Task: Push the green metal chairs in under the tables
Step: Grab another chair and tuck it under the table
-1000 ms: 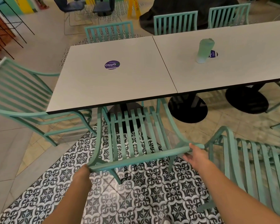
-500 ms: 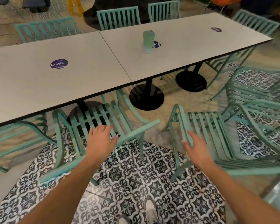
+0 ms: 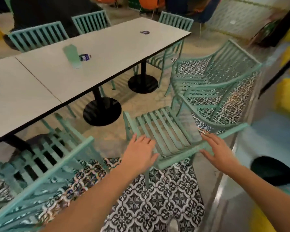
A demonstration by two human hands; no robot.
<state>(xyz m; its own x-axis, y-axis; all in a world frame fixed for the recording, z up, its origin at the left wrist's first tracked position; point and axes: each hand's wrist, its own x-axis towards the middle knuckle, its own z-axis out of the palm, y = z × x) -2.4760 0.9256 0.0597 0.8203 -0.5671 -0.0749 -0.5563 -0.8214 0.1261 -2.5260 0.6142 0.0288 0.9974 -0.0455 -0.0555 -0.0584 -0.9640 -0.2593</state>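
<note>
A green slatted metal chair (image 3: 164, 131) stands in front of me, clear of the long white table (image 3: 45, 84). My left hand (image 3: 141, 156) reaches with spread fingers over the left end of its backrest. At the backrest's top rail is my right hand (image 3: 219, 151), fingers straight; whether either hand touches the rail is blurred. At lower left another green chair (image 3: 45, 158) sits with its seat partly under the table. A third green chair (image 3: 214, 81) stands further right, away from the table.
Several more green chairs (image 3: 38, 36) line the table's far side. A pale green cup (image 3: 72, 56) stands on the tabletop. Black round pedestal bases (image 3: 102, 111) hold the tables up. Patterned tile covers the floor (image 3: 157, 206); a grey ledge (image 3: 258, 148) runs along the right.
My hands have let go of the left chair, now partly under the table. My view has swung right, and both hands have reached the backrest of the chair beside it.
</note>
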